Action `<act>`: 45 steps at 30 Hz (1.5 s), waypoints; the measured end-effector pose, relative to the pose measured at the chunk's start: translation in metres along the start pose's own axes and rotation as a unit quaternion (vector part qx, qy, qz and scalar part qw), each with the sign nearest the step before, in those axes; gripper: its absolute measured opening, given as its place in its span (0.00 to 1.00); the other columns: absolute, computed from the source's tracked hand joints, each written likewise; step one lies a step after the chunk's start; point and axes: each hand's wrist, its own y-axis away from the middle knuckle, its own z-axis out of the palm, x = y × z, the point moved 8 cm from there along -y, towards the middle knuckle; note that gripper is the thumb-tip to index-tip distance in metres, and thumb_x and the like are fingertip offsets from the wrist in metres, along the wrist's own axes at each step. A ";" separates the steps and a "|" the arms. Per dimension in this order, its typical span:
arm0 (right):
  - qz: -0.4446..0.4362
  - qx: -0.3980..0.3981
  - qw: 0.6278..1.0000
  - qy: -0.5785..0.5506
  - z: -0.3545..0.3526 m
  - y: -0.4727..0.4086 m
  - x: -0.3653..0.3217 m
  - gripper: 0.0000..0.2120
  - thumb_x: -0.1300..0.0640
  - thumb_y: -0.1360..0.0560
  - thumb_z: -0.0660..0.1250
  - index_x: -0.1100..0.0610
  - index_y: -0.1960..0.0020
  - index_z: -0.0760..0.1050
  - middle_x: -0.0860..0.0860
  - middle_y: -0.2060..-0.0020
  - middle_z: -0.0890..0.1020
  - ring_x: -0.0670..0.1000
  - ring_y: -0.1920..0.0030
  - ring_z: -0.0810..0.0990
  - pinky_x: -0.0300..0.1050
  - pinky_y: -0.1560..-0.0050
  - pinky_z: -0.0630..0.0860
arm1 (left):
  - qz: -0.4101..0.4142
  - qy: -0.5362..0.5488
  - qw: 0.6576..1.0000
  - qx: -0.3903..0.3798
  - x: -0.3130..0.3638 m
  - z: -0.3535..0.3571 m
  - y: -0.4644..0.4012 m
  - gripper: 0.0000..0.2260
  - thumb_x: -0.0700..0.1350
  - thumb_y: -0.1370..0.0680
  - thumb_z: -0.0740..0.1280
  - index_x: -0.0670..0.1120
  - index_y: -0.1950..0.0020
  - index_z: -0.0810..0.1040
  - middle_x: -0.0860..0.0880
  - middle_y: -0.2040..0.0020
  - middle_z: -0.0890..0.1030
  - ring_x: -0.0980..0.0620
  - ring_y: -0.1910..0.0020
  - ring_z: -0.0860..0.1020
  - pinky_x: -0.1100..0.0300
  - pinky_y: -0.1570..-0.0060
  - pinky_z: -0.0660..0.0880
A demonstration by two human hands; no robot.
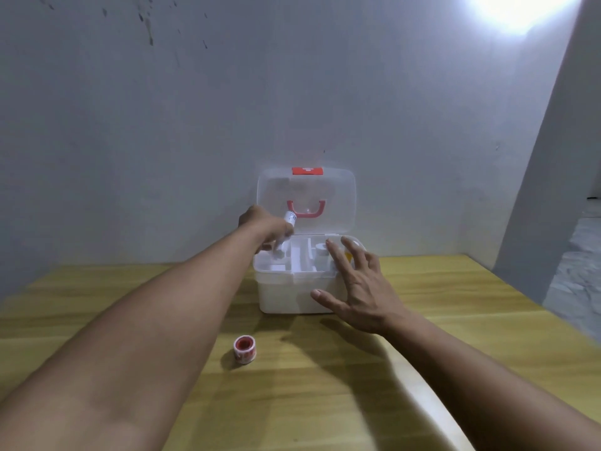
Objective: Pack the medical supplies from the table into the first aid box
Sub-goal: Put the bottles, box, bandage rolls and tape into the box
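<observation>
A white first aid box [292, 294] stands open at the back of the wooden table, its clear lid [328, 193] with a red handle raised against the wall. My left hand [265, 227] is over the box's left compartments, shut on a small white tube [286, 232] that points down into the tray. My right hand [357, 288] hovers with fingers spread at the box's front right corner, holding nothing. A red-and-white tape roll [244, 349] lies on the table in front of the box. Inside the tray sit a white round item [321, 247] and something yellow [348, 256], partly hidden.
The wooden table [455, 336] reaches to a grey wall behind the box. The table's right edge drops off beside a grey wall panel and a patterned floor [575, 271]. A bright light glares at the top right.
</observation>
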 end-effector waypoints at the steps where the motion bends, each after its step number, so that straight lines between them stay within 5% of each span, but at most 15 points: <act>1: 0.000 0.001 1.000 0.000 0.000 0.000 0.000 0.43 0.27 0.30 0.56 0.40 0.23 0.41 0.48 0.22 0.46 0.58 0.25 0.50 0.56 0.27 0.63 | 0.009 -0.025 1.000 0.005 0.000 0.004 -0.002 0.16 0.45 0.31 0.75 0.39 0.50 0.76 0.45 0.57 0.78 0.48 0.63 0.80 0.57 0.62 0.80; 5: -0.003 0.007 1.000 -0.001 0.000 -0.001 0.000 0.43 0.28 0.29 0.57 0.42 0.23 0.42 0.48 0.23 0.46 0.58 0.25 0.51 0.55 0.27 0.63 | 0.036 -0.114 0.992 0.034 0.001 0.012 -0.002 0.17 0.50 0.29 0.72 0.40 0.48 0.77 0.44 0.50 0.80 0.43 0.50 0.79 0.57 0.58 0.75; 9: -0.005 0.013 1.000 -0.006 0.000 0.000 0.000 0.43 0.28 0.29 0.57 0.42 0.23 0.43 0.48 0.22 0.47 0.58 0.25 0.51 0.54 0.27 0.62 | 0.062 -0.156 0.985 0.037 0.006 0.018 0.001 0.12 0.39 0.26 0.60 0.36 0.47 0.77 0.40 0.46 0.80 0.38 0.44 0.76 0.54 0.56 0.72; 14: -0.005 0.020 1.000 -0.004 0.002 -0.001 0.001 0.43 0.28 0.29 0.57 0.43 0.23 0.44 0.49 0.22 0.47 0.58 0.25 0.51 0.54 0.28 0.61 | 0.098 -0.154 0.982 -0.048 0.006 0.027 0.005 0.20 0.30 0.26 0.58 0.43 0.39 0.80 0.42 0.35 0.78 0.43 0.35 0.74 0.54 0.36 0.72; 20: 0.001 0.015 1.000 0.000 0.004 -0.002 0.003 0.43 0.27 0.30 0.57 0.41 0.23 0.42 0.47 0.22 0.46 0.58 0.25 0.50 0.55 0.28 0.62 | 0.118 -0.149 0.979 -0.078 0.003 0.022 0.007 0.19 0.31 0.26 0.65 0.44 0.36 0.78 0.43 0.32 0.75 0.44 0.32 0.72 0.57 0.37 0.68; 24: 0.006 0.002 1.000 0.006 0.005 -0.002 0.003 0.43 0.27 0.30 0.57 0.41 0.23 0.41 0.48 0.22 0.46 0.59 0.25 0.49 0.57 0.28 0.62 | 0.132 -0.138 0.981 -0.036 -0.006 -0.004 0.008 0.19 0.33 0.27 0.66 0.45 0.37 0.79 0.45 0.34 0.78 0.46 0.34 0.75 0.56 0.34 0.69; 28: 0.010 0.002 1.000 0.003 0.003 -0.001 0.002 0.43 0.29 0.29 0.58 0.41 0.23 0.42 0.48 0.22 0.46 0.60 0.25 0.50 0.56 0.28 0.62 | 0.145 -0.160 0.977 0.001 -0.023 -0.038 0.023 0.12 0.37 0.30 0.72 0.44 0.48 0.84 0.46 0.47 0.84 0.48 0.47 0.80 0.59 0.49 0.73; 31: 0.013 -0.003 1.000 0.002 0.002 0.000 0.001 0.43 0.29 0.29 0.59 0.42 0.23 0.43 0.48 0.22 0.46 0.60 0.25 0.50 0.57 0.28 0.61 | 0.105 -0.238 0.960 -0.101 -0.052 -0.047 0.043 0.10 0.39 0.31 0.75 0.45 0.50 0.84 0.45 0.51 0.83 0.48 0.53 0.78 0.59 0.54 0.74; 34: 0.018 -0.003 1.000 -0.001 0.002 0.001 0.001 0.43 0.29 0.29 0.59 0.42 0.23 0.43 0.49 0.22 0.46 0.61 0.25 0.50 0.58 0.28 0.61 | 0.022 -0.348 0.904 -0.246 -0.094 -0.047 0.070 0.21 0.41 0.31 0.77 0.47 0.40 0.80 0.47 0.46 0.79 0.45 0.44 0.77 0.51 0.49 0.77; 36: 0.020 -0.005 1.000 -0.001 0.003 0.001 0.001 0.43 0.29 0.29 0.59 0.42 0.22 0.43 0.49 0.22 0.46 0.61 0.25 0.50 0.59 0.28 0.61 | 0.011 -0.388 0.879 -0.278 -0.112 -0.046 0.084 0.26 0.39 0.32 0.77 0.46 0.35 0.77 0.50 0.47 0.78 0.47 0.45 0.78 0.53 0.49 0.77; 42: 0.027 -0.006 1.000 0.006 0.001 0.004 -0.002 0.43 0.29 0.29 0.59 0.42 0.23 0.43 0.49 0.22 0.46 0.62 0.25 0.50 0.59 0.28 0.61 | 0.105 -0.296 0.929 -0.195 -0.117 -0.036 0.095 0.18 0.33 0.32 0.73 0.43 0.43 0.82 0.54 0.61 0.81 0.53 0.59 0.79 0.64 0.61 0.75; 45: 0.031 -0.009 0.999 0.012 0.001 0.003 -0.002 0.43 0.28 0.30 0.58 0.41 0.23 0.42 0.49 0.22 0.46 0.61 0.25 0.49 0.59 0.29 0.62 | 0.142 -0.291 0.928 -0.185 -0.105 -0.022 0.103 0.20 0.33 0.30 0.71 0.45 0.39 0.80 0.50 0.52 0.82 0.54 0.58 0.78 0.66 0.60 0.73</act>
